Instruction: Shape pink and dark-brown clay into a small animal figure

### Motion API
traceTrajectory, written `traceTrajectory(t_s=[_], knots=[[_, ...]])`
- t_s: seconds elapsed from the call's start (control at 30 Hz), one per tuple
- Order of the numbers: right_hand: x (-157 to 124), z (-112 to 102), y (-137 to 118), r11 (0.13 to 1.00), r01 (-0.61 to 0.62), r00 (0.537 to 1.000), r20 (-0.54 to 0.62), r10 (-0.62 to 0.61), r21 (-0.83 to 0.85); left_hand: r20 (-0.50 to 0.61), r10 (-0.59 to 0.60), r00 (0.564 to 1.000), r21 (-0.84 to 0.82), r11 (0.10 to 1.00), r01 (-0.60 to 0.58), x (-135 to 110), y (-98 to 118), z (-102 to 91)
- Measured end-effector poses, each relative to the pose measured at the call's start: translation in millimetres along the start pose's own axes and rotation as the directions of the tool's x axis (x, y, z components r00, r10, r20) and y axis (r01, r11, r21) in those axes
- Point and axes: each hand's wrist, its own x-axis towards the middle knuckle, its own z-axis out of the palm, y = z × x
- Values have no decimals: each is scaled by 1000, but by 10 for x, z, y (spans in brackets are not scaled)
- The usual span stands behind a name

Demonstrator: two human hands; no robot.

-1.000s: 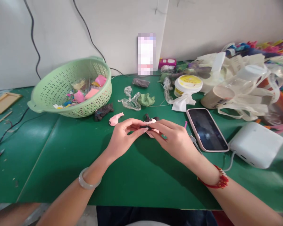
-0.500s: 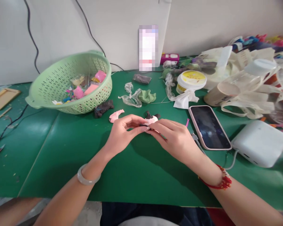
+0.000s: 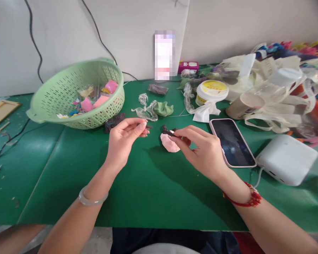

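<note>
My left hand (image 3: 123, 139) is raised over the green table (image 3: 148, 190), with its fingertips pinched on a small dark brown bit of clay (image 3: 147, 126). My right hand (image 3: 201, 150) pinches a thin dark brown clay strip (image 3: 168, 132) right above a flat pink clay disc (image 3: 169, 144) that lies on the table. A lump of dark brown clay (image 3: 112, 121) sits just behind my left hand. The two hands are apart by about a hand's width.
A light green basket (image 3: 69, 88) with coloured clay pieces stands at back left. A phone (image 3: 231, 141) and a white box (image 3: 287, 158) lie right of my right hand. Crumpled film (image 3: 144, 109), green clay (image 3: 163, 108), a yellow-lidded tub (image 3: 211, 92) and plastic bags (image 3: 275, 95) crowd the back right.
My hands were together, working dark clay on the pink piece. Now my left hand has pulled away to the left with a dark bit, and the pink disc lies uncovered under my right fingers.
</note>
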Motion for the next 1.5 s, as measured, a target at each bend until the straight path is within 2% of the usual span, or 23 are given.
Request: traceTrajectory(t_s=[0.23, 0.4, 0.47, 0.63, 0.87, 1.13, 1.33, 1.5], knots=[[-23, 41, 4, 998, 13, 998, 64, -17, 53, 76, -65, 995, -1, 998, 66, -29, -1, 29], [-22, 35, 8, 999, 17, 998, 62, -20, 49, 232, -131, 964, 82, 990, 114, -33, 18, 12], [-14, 25, -5, 997, 38, 997, 71, -43, 71, 263, -157, 952, 102, 986, 134, -35, 19, 11], [-6, 22, -21, 987, 95, 993, 54, -103, 133, 219, -177, 960, 101, 982, 158, -44, -9, 31], [-10, 18, 9, 992, 120, 986, 114, -125, 49, 247, -252, 936, 131, 965, 225, -78, 51, 85], [-34, 38, 45, 991, 130, 972, 196, -130, 14, 212, -307, 928, 163, 947, 276, -95, 58, 97], [-30, 21, 55, 989, 139, 952, 284, -118, -55, 266, -326, 907, 198, 939, 280, -93, 50, 74], [-24, 40, 73, 991, 129, 949, 296, -111, -41, 305, -353, 884, 255, 925, 282, -98, 15, 62]])
